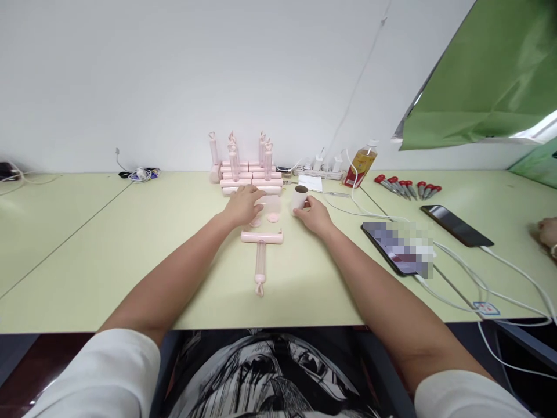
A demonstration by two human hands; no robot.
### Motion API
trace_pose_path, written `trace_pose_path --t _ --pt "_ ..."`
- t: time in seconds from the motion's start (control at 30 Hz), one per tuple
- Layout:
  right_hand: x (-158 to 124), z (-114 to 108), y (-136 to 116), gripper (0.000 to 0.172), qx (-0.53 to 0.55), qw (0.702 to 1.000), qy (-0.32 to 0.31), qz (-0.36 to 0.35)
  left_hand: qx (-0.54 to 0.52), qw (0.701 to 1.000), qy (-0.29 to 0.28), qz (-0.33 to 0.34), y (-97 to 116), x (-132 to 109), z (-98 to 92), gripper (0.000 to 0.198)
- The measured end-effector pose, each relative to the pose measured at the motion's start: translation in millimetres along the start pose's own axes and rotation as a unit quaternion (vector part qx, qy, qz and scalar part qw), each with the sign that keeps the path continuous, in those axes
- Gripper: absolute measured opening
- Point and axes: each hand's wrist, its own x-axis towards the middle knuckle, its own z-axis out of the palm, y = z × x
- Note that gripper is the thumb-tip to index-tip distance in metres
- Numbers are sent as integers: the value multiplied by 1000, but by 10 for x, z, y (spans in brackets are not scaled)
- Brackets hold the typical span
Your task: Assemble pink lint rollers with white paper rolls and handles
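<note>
My right hand [317, 216] is closed around the side of an upright white paper roll [298, 200] with a brown core, like a lint roller refill. My left hand [243, 206] has its fingers and thumb on the left end of a translucent pink cover [270, 202]. Two small pink discs lie just in front of it, the right-hand disc [272, 218] in plain sight and the other partly behind my left hand. Nearer to me rests a pink lint roller [261, 238], its clear handle and looped end pointing towards me.
Pink tubes [266, 175] are stacked near the wall, with several handles standing among them. Rightwards are a power strip [319, 172], a drink bottle [362, 165], red-handled screwdrivers [402, 187], two phones, one a dark phone [456, 225], and white cables. Another person's hand [548, 231] shows at the right edge.
</note>
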Motion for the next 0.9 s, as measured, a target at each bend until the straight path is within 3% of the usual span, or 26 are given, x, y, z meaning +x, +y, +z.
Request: trace_pose_path --t 0.13,0.3,0.5,0.63,0.7,0.8,0.9 --pt "-8 -2 -18 32 -16 1000 -9 -12 -20 997 -59 45 -114 101 17 43" --pt "-4 41 -33 34 -33 999 -26 -27 -42 996 -49 69 -163 -8 -12 41" --pt "-28 43 -57 53 -32 999 -4 5 -33 996 -41 79 -139 -74 29 44" --pt "-27 29 -70 47 -27 999 19 30 -24 997 -25 75 -81 -49 75 42" --pt "-41 10 -111 35 -6 998 44 36 -16 997 -14 79 -17 -56 58 41" --pt "-125 -27 -237 7 56 996 63 -25 6 998 -47 40 102 -98 -21 38" --pt "-291 -38 -398 15 81 987 -47 -133 49 991 -123 -9 214 -186 -114 35"
